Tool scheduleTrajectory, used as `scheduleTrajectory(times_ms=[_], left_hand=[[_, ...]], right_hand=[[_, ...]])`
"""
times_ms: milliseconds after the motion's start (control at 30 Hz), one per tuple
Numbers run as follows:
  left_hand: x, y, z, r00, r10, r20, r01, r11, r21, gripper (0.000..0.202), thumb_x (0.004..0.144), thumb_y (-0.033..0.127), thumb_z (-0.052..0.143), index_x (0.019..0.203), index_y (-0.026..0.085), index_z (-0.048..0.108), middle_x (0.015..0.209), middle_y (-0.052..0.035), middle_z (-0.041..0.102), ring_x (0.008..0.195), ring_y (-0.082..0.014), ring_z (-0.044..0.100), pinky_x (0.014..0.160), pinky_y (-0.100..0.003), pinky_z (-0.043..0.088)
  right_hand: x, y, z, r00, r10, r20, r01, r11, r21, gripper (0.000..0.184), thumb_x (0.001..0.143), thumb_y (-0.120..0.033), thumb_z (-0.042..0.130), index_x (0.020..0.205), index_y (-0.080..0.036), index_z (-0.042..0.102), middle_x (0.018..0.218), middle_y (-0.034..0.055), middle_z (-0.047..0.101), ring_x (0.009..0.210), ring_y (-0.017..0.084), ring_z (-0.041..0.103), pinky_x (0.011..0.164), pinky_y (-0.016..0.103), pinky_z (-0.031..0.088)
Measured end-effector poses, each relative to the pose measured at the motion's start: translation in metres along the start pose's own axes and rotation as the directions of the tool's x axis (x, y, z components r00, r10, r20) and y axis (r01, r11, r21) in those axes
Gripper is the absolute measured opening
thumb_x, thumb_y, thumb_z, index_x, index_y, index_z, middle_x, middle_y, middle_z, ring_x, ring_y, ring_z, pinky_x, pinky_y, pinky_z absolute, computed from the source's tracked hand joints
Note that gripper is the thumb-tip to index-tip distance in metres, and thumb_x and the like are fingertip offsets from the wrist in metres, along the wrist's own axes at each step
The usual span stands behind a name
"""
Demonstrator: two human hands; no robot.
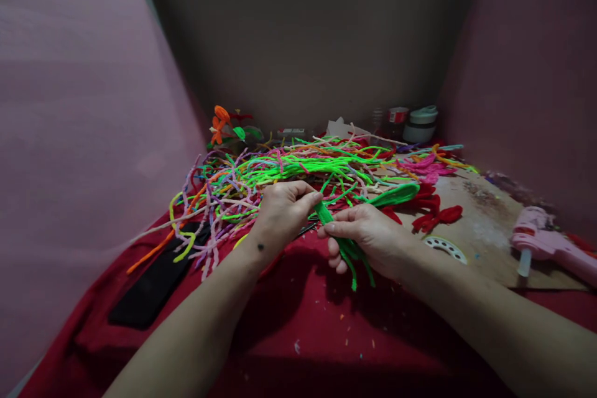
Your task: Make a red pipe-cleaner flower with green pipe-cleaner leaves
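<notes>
We've got L hand (281, 210) & R hand (370, 233) fingers (339, 229) pinching a green pipe-cleaner bunch (325, 214) above desk (284, 329), nr front edge; pink glue gun (543, 239) twd R edge.

I hold a green bundle of fuzzy stems (323, 212) slantwise between my left hand (282, 211) and right hand (373, 233), loose ends splayed toward the tabletop's (321, 333) near edge.
</notes>
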State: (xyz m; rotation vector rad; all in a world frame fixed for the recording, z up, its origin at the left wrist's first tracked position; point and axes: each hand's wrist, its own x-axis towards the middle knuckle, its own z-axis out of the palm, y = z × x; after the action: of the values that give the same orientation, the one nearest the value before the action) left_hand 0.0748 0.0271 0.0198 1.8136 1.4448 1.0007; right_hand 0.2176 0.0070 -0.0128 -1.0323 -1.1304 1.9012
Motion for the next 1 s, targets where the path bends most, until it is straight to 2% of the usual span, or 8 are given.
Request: scheduleTrajectory(times_ms=[133,233,333,433,733,833,900,1000], left_hand=[[0.003,-0.001,-0.005,0.996,0.072,-0.052,-0.066,0.992,0.11,0.018,0.071,0.03,0.057,0.062,0.015,0.063,0.045,0.0039,0.048,0.042,-0.0071,0.039,0.041,-0.021,0.028],[0.004,-0.002,-0.007,0.994,-0.045,0.098,0.061,0.984,-0.165,0.017,0.071,0.03,0.057,0.065,0.015,0.059,0.043,0.0066,0.04,0.038,-0.0052,0.031,0.038,-0.02,0.021],[0.005,-0.006,-0.007,0.943,-0.084,0.321,0.23,0.864,-0.449,0.016,0.071,0.03,0.06,0.08,0.016,0.059,0.044,0.0096,0.03,0.036,-0.0035,0.022,0.036,-0.019,0.015],[0.005,-0.009,-0.003,0.905,-0.09,0.417,0.307,0.816,-0.491,0.021,0.069,0.033,0.064,0.075,0.014,0.057,0.043,0.0095,0.03,0.036,-0.0027,0.022,0.036,-0.018,0.015],[0.01,-0.012,0.002,0.993,-0.096,0.072,0.109,0.973,-0.205,0.032,0.069,0.033,0.061,0.049,0.015,0.044,0.036,0.0072,0.038,0.032,-0.0026,0.029,0.035,-0.018,0.018],[0.012,-0.014,0.002,0.997,-0.064,0.034,0.071,0.967,-0.243,0.033,0.068,0.033,0.063,0.049,0.015,0.043,0.038,0.0077,0.037,0.033,-0.0025,0.029,0.035,-0.018,0.017],[0.011,-0.015,0.002,0.987,-0.088,0.135,0.133,0.918,-0.373,0.032,0.067,0.033,0.063,0.051,0.016,0.042,0.038,0.0085,0.035,0.032,-0.0023,0.026,0.034,-0.018,0.016],[0.01,-0.016,0.006,0.916,-0.14,0.377,0.326,0.806,-0.494,0.031,0.065,0.031,0.067,0.052,0.016,0.042,0.037,0.0083,0.036,0.031,-0.0026,0.027,0.032,-0.017,0.016]], right_hand=[[-0.001,0.001,0.002,1.0,0.022,-0.01,-0.022,1.0,-0.018,0.013,0.08,-0.012,0.046,0.072,-0.012,0.056,0.046,0.0002,0.057,0.036,0.012,0.055,0.035,0.021,0.046],[-0.002,0.0,0.0,1.0,0.002,0.014,-0.002,1.0,-0.005,0.015,0.08,-0.01,0.046,0.07,-0.012,0.057,0.045,0.0001,0.057,0.036,0.012,0.056,0.035,0.02,0.046],[-0.003,-0.002,-0.002,0.999,-0.007,0.039,0.006,1.0,0.015,0.015,0.08,-0.01,0.046,0.07,-0.011,0.057,0.045,0.0001,0.057,0.037,0.012,0.057,0.036,0.02,0.047],[-0.002,-0.003,-0.003,0.999,-0.011,0.049,0.009,0.999,0.032,0.015,0.081,-0.012,0.047,0.07,-0.011,0.058,0.046,0.0004,0.057,0.037,0.012,0.057,0.035,0.019,0.046],[0.002,0.004,-0.002,0.999,-0.002,0.047,-0.001,0.998,0.065,0.014,0.08,-0.011,0.046,0.072,-0.009,0.058,0.046,0.0013,0.056,0.039,0.013,0.057,0.038,0.022,0.048],[0.002,0.003,-0.002,1.0,-0.006,0.027,0.004,0.997,0.074,0.014,0.079,-0.01,0.046,0.071,-0.009,0.058,0.045,0.0013,0.056,0.039,0.013,0.057,0.037,0.022,0.048],[0.002,0.002,-0.004,1.0,-0.014,0.025,0.012,0.997,0.074,0.014,0.078,-0.01,0.047,0.069,-0.009,0.058,0.044,0.0012,0.055,0.038,0.013,0.056,0.036,0.022,0.047],[0.003,-0.001,-0.005,0.999,-0.019,0.027,0.018,0.998,0.066,0.016,0.078,-0.01,0.046,0.067,-0.009,0.058,0.044,0.0012,0.054,0.037,0.013,0.055,0.035,0.022,0.047]])
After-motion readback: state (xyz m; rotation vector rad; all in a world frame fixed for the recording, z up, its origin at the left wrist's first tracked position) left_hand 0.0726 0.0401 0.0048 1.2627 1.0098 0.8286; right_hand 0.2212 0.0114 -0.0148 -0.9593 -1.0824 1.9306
